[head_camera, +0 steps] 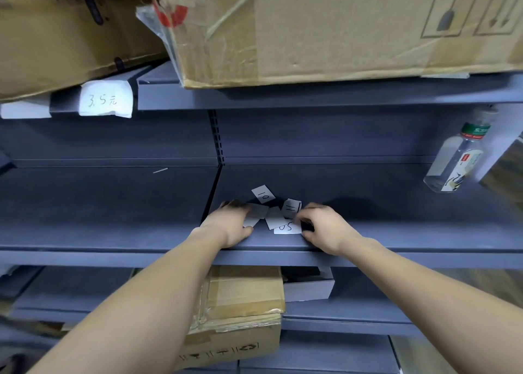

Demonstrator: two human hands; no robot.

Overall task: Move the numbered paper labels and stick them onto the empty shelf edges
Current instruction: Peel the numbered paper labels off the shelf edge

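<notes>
Several small white paper labels lie in a loose pile on the grey middle shelf (pixel 113 203). One reads 10 (pixel 263 194), one 11 (pixel 292 207), one 05 (pixel 287 228); some are blank side up (pixel 274 217). My left hand (pixel 230 223) lies flat on the shelf, its fingers resting on a blank label (pixel 259 211) at the pile's left. My right hand (pixel 321 226) is at the pile's right, fingers curled, pinching the edge of the 05 label. The shelf's front edge (pixel 113 257) is bare.
Large cardboard boxes (pixel 339 28) sit on the upper shelf, whose edge carries a handwritten price tag (pixel 105 99). A water bottle (pixel 455 158) stands at the right of the middle shelf. Below, a taped cardboard box (pixel 240 311) and a small grey box (pixel 308 288) rest.
</notes>
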